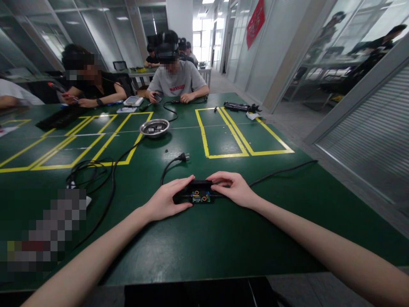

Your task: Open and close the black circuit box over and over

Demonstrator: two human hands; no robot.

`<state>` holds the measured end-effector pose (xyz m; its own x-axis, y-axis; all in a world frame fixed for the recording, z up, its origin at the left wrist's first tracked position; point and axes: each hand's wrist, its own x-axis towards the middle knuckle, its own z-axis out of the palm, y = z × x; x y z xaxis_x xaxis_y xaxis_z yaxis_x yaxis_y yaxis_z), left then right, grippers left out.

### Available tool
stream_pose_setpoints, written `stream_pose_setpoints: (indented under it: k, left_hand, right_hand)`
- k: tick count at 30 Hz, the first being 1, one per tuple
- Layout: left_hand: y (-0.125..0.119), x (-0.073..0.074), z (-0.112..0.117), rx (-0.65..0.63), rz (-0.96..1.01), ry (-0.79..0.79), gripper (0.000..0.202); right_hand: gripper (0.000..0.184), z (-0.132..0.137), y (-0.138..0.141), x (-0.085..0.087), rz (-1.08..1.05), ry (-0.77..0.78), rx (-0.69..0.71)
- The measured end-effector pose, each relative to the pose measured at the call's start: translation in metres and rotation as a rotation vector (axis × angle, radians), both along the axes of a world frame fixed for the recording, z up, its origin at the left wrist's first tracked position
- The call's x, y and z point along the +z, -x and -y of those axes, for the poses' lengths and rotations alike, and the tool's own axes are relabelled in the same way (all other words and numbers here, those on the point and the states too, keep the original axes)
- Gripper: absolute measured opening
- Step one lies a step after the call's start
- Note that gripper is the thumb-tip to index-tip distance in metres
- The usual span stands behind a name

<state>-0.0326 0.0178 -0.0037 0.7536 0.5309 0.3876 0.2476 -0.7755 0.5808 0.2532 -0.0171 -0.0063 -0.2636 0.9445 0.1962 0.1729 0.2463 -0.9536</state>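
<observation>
A small black plastic case (207, 201) lies in front of me with its inside showing. In it is a green circuit board (196, 199) with ring-shaped coils and small blue parts. The case's long black cover (200, 183) stands along the far side. My left hand (164, 198) is closed round the left end, thumb at the near edge and fingers at the far edge. At the right end, the thumb and fingers of my right hand (234, 188) pinch the cover's corner. Black cables run from both ends; my hands partly hide them.
A black power plug (183, 157) lies beyond my left hand. Farther off stands a metal bowl (154, 128) with metal parts. Coiled cable (87, 172) and a blurred-out object (47, 234) lie left. A folded black tripod (241, 106) lies far right. Two people sit across the table (287, 204).
</observation>
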Motion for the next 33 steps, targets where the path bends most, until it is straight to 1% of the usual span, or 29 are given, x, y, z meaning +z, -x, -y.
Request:
stream_pose_setpoints:
  k: [4,9,13,18,23,26,30,33]
  left_hand:
    - [0.000,-0.002,0.000,0.004,-0.008,-0.002,0.079]
    - [0.000,0.001,0.000,-0.022,-0.003,0.008,0.075]
    - [0.001,0.002,0.000,-0.004,-0.014,-0.002,0.070]
    - [0.001,0.003,0.001,0.001,-0.014,-0.008,0.064]
    - [0.000,0.009,0.003,0.016,-0.032,0.009,0.054]
    - [-0.002,0.012,0.003,-0.001,-0.025,0.010,0.046]
    - [-0.003,0.012,0.003,-0.019,-0.009,0.018,0.037]
    - [-0.003,0.009,0.003,-0.017,-0.008,0.030,0.035]
  right_hand:
    - [0.025,0.000,0.000,0.000,0.002,-0.007,0.015]
    - [0.028,0.000,-0.001,0.002,0.005,-0.036,0.043]
    - [0.021,0.000,-0.003,0.003,0.031,-0.109,0.087]
    - [0.019,-0.001,-0.005,0.004,0.055,-0.174,0.151]
    - [0.017,-0.002,-0.006,0.006,0.078,-0.183,0.188]
    - [0.016,-0.001,-0.007,0.008,0.104,-0.205,0.208]
    - [0.015,-0.001,-0.007,0.009,0.145,-0.271,0.254]
    - [0.015,-0.001,-0.007,0.009,0.162,-0.294,0.265]
